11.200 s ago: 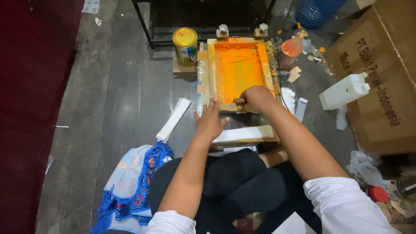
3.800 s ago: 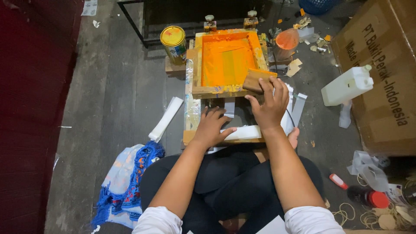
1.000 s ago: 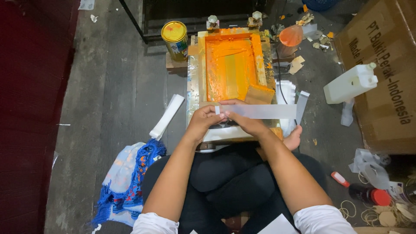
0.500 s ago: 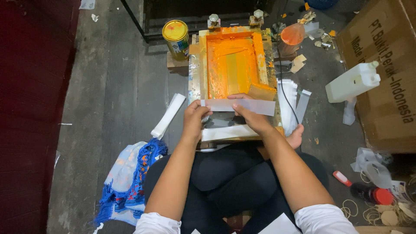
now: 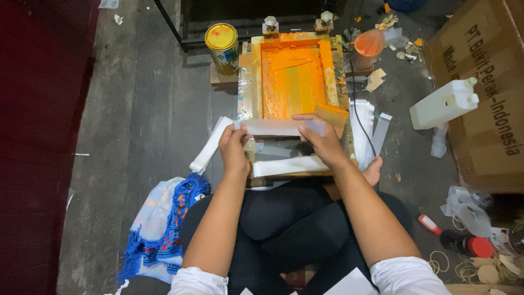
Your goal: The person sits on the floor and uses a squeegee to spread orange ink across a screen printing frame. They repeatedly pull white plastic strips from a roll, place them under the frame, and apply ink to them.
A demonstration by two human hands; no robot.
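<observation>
Pale strip (image 5: 278, 127), prob. paper or tape, hard to tell which, is held flat across the near end of the screen-printing frame (image 5: 252, 76), just above the print bed. Left hand (image 5: 233, 150) pinches its left end, right hand (image 5: 322, 143) grips its right end w/ fingers spread over it; both hands closed on the strip, apart from each other by the strip's length. Frame is wood, mesh inside coated in orange ink, w/ a wooden squeegee (image 5: 332, 116) resting at its near right corner, touching the strip's right end.

Step in hand, as I judge it: placing or lifting the strip at the frame's front edge. Next move calls for keeping it level & square to the frame, and clear of the wet ink.

Second white strip (image 5: 289, 165) lies on the bed just below the hands. More strips to the right (image 5: 364, 128) and one on the floor to the left (image 5: 210, 145). Paint can (image 5: 221, 48) stands just left of the frame's far end, orange cup (image 5: 368, 46) to its right. White jerrycan (image 5: 443, 104) & cardboard box (image 5: 486, 93) crowd the right side. Blue cloth (image 5: 164, 229) by left knee. Open room is mostly the bare floor (image 5: 131, 109) on the left; right side is tight.
</observation>
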